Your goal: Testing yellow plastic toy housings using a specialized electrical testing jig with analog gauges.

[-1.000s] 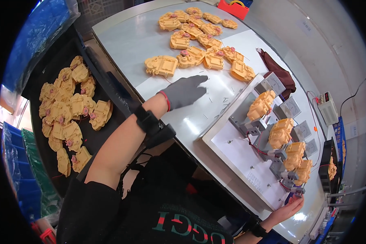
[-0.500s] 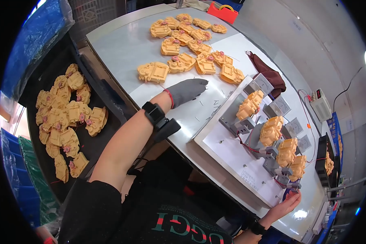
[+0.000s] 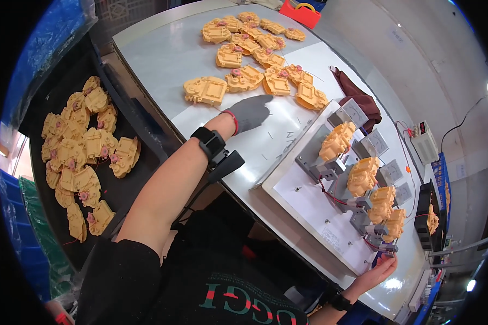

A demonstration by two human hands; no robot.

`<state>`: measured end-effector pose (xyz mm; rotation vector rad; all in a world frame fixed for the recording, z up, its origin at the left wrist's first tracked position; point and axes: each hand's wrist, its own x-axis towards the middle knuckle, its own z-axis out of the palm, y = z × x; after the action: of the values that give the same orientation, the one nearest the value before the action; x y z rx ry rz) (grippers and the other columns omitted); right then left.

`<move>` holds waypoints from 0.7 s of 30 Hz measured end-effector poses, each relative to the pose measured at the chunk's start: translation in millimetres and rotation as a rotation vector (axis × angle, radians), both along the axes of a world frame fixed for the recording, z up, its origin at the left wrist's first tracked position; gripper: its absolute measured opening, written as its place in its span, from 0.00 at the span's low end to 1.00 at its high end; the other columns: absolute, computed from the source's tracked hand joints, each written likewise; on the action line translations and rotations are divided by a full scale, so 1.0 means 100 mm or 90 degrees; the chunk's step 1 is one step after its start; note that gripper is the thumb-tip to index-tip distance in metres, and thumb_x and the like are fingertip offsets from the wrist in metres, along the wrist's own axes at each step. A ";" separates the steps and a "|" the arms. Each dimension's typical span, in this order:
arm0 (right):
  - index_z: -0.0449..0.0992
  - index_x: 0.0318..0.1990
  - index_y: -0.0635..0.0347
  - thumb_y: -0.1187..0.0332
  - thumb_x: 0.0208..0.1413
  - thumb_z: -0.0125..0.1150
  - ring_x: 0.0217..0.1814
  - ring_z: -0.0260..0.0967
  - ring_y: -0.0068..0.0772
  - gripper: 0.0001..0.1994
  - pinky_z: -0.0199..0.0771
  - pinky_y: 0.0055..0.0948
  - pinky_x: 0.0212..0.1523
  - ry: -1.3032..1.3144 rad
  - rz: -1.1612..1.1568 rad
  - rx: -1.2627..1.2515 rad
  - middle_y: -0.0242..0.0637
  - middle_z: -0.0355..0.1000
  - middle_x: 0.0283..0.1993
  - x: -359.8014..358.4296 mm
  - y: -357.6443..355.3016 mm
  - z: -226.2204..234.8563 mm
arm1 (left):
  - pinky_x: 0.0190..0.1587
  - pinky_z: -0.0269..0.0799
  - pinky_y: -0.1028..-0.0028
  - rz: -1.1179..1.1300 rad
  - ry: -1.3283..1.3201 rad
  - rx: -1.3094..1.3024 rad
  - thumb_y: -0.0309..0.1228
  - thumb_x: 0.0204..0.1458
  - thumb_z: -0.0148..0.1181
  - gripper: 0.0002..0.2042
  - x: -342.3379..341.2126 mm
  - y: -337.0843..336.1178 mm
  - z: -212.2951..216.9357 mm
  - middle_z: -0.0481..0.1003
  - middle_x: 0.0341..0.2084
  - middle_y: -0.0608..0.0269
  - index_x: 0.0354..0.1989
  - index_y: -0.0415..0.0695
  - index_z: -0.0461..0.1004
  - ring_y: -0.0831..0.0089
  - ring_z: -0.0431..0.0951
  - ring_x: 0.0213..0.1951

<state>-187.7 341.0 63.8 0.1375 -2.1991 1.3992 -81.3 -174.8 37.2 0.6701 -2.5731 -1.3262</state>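
Observation:
My left hand point(image 3: 250, 114), in a grey glove, reaches over the table with its fingers stretched out and close together. Its fingertips are just in front of a yellow plastic housing point(image 3: 277, 82); whether they touch it I cannot tell. Another yellow housing point(image 3: 205, 90) lies to its left. At the fixture's near right end, my bare right hand point(image 3: 378, 272) has its fingers closed on a small grey clamp point(image 3: 386, 248), whose end they partly hide. Several yellow housings, one of them the nearby housing point(image 3: 395, 224), are mounted along the white test fixture point(image 3: 309, 208).
More housings are spread over the table's far part. A black bin point(image 3: 143, 130) with several housings stands at left. Dial gauges point(image 3: 374, 142) line the fixture's back, beside a maroon cloth point(image 3: 358, 97). A white power box point(image 3: 425, 142) and an orange-red holder point(image 3: 300, 14) sit farther off.
My left hand has shifted slightly forward and left, nearer the housings, and its fingers are less spread. My right hand remains at the same clamp. The whole view has tilted a little.

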 end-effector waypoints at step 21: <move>0.67 0.59 0.61 0.56 0.72 0.42 0.48 0.65 0.25 0.20 0.66 0.26 0.51 -0.015 0.000 0.034 0.33 0.68 0.47 -0.02 -0.03 0.00 | 0.51 0.73 0.65 -0.170 -0.077 -0.136 0.32 0.48 0.62 0.24 -0.38 0.36 0.05 0.78 0.45 0.50 0.55 0.42 0.73 0.56 0.79 0.47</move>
<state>-189.6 338.4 64.2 0.1411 -2.2574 1.3489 -119.0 -138.5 42.2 0.3896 -2.9308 -1.0817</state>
